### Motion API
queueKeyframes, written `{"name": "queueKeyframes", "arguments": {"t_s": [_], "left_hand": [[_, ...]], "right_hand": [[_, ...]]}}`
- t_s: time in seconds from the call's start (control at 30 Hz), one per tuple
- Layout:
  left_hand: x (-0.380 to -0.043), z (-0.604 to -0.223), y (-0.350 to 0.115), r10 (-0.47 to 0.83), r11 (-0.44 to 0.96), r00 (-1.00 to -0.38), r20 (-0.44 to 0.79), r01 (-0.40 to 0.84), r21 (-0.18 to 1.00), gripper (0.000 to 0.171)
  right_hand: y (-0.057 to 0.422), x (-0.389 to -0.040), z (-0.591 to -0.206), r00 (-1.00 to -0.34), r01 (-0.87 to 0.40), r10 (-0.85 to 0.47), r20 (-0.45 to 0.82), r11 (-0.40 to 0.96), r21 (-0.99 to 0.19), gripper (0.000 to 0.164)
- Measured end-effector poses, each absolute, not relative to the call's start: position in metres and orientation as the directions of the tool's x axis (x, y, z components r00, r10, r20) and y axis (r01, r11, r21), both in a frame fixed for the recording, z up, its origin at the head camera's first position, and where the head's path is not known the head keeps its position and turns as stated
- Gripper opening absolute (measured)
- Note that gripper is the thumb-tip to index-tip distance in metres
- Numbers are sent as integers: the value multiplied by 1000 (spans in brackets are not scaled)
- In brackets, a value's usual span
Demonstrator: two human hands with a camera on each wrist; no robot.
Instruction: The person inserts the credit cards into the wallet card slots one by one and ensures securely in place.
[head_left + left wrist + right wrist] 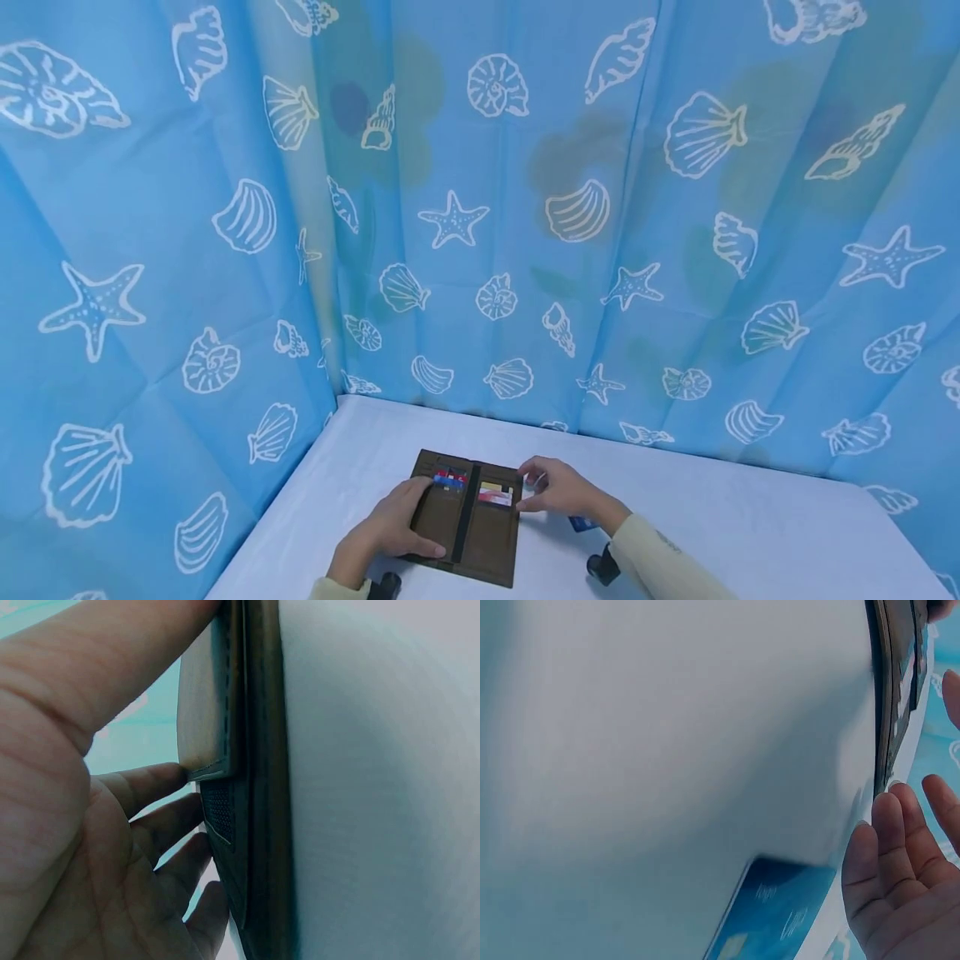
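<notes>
A brown wallet (491, 540) lies unfolded on the table, with a black band down its middle. My left hand (390, 518) rests on its left half, thumb near the front edge and fingers at the outer side; the left wrist view shows fingertips against the wallet's edge (259, 787). Red and blue cards (450, 479) show in the left pocket, a white and yellow card (496, 495) in the right one. My right hand (564, 488) is at the right edge, fingers loosely bent, nothing seen between them. A blue card (772, 907) lies on the table beneath the right wrist.
A white-covered table (712, 525) carries everything. Blue curtains (465, 317) with shell and starfish prints close off the back and left side. Black wrist devices (603, 566) sit under both wrists, the right one close to the blue card.
</notes>
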State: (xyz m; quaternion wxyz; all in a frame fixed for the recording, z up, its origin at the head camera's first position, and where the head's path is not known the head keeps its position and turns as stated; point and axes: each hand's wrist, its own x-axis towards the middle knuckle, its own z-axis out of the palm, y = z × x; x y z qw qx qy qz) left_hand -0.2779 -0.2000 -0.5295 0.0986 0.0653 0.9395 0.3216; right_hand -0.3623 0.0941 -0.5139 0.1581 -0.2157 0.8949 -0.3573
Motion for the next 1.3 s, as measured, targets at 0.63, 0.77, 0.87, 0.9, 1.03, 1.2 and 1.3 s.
{"name": "queueKeyframes", "arguments": {"t_s": [0.63,0.77,0.87,0.9,1.03,1.2,1.3], "left_hand": [[-278,-525,-200,172,793,-971,-165,37,608,107],[-279,-528,-197,177,792,-972,-156,46,609,107],[-281,-530,-194,188,787,-971,-145,61,614,108],[-281,-530,-193,191,787,-971,-142,65,614,108],[-281,-528,-193,195,784,-971,-138,69,617,108],[-280,-528,-196,194,783,-970,-143,66,619,108],[-279,-529,-198,191,784,-971,-145,62,618,108]], "right_hand": [[138,-373,-509,-903,-237,-421,-87,656,-716,54],[149,-376,-514,-924,-206,-372,-90,682,-702,51],[158,-377,-518,-945,-171,-313,-92,716,-676,49],[161,-377,-519,-950,-167,-300,-90,729,-664,49],[171,-380,-525,-961,-128,-255,-108,754,-644,49],[181,-386,-531,-953,-30,-236,-189,696,-718,55],[183,-387,-533,-945,16,-238,-224,651,-759,57]]}}
